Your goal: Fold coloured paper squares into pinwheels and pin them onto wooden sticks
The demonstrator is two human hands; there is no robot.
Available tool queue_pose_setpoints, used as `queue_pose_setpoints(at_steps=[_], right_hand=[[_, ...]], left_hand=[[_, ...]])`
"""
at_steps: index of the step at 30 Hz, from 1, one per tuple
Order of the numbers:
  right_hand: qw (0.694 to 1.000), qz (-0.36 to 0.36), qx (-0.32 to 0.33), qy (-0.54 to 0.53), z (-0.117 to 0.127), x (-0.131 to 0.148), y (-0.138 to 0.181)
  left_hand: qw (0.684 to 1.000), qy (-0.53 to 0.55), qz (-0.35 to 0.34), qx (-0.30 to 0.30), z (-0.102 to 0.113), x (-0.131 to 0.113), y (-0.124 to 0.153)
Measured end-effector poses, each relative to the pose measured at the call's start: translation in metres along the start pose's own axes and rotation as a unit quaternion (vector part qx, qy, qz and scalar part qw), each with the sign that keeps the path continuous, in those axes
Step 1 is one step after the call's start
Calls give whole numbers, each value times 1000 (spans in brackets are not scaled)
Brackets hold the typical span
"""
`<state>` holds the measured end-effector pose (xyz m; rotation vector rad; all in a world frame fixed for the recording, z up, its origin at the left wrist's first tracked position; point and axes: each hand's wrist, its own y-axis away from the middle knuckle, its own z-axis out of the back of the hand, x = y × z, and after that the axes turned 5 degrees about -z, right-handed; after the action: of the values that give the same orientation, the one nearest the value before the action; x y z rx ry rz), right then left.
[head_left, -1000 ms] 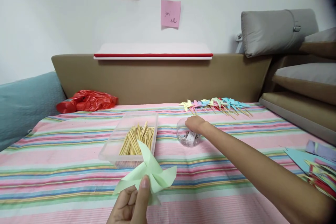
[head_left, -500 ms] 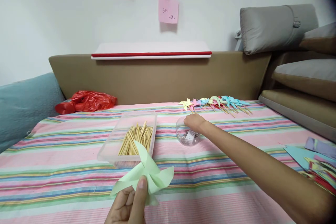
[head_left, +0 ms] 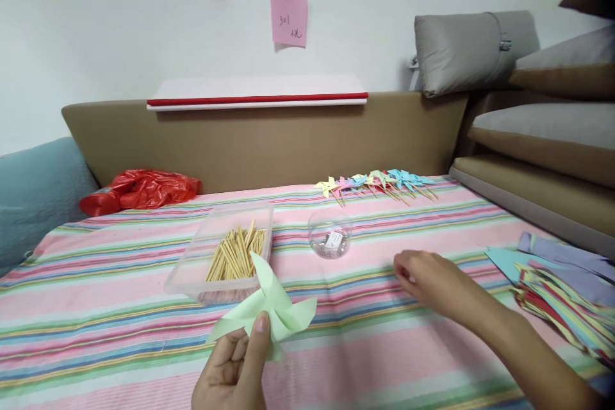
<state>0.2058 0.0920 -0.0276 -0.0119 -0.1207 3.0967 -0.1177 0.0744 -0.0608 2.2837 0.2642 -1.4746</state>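
Observation:
My left hand point(head_left: 233, 368) is closed on a light green folded paper pinwheel point(head_left: 266, 309), pinched at its centre just above the striped sheet point(head_left: 120, 307). My right hand point(head_left: 425, 278) hovers over the sheet to the right of the pinwheel, its fingers curled in a pinch on something too small to make out. Behind it stands a small clear round jar point(head_left: 329, 234) with small metal pieces inside. A clear plastic box point(head_left: 221, 256) of wooden sticks lies just beyond the pinwheel.
A row of finished pinwheels on sticks point(head_left: 377, 182) lies at the back of the sheet. A stack of coloured paper point(head_left: 564, 288) sits at the right. A red plastic bag point(head_left: 139, 189) lies at the back left, with a teal cushion point(head_left: 38, 189) beside it.
My right hand has left the clear jar and drawn back toward me and to the right, fingers pinched. The left hand keeps hold of the green pinwheel.

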Motion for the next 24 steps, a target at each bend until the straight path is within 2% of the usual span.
queue_pose_setpoints(at_steps=[3, 6, 8, 11, 14, 17, 24], right_hand=[[999, -32, -4, -28, -26, -16, 32], [994, -80, -52, -57, -49, -23, 51], [988, -97, -94, -78, -65, -23, 66], [981, -57, -165, -86, -93, -15, 91], [978, -18, -195, -70, -116, -3, 101], [977, -16, -201, -66, -124, 4, 95], [980, -39, -179, -77, -111, 6, 78]], left_hand=[[998, -34, -26, 38, -12, 1, 12], [994, -55, -53, 72, -21, -1, 22], [994, -53, -68, 67, -24, -2, 25], [994, -38, -89, 46, -30, -4, 27], [992, -39, -105, 50, -38, -2, 30], [991, -52, -102, 73, -48, 4, 35], [990, -47, -84, 100, -68, 18, 51]])
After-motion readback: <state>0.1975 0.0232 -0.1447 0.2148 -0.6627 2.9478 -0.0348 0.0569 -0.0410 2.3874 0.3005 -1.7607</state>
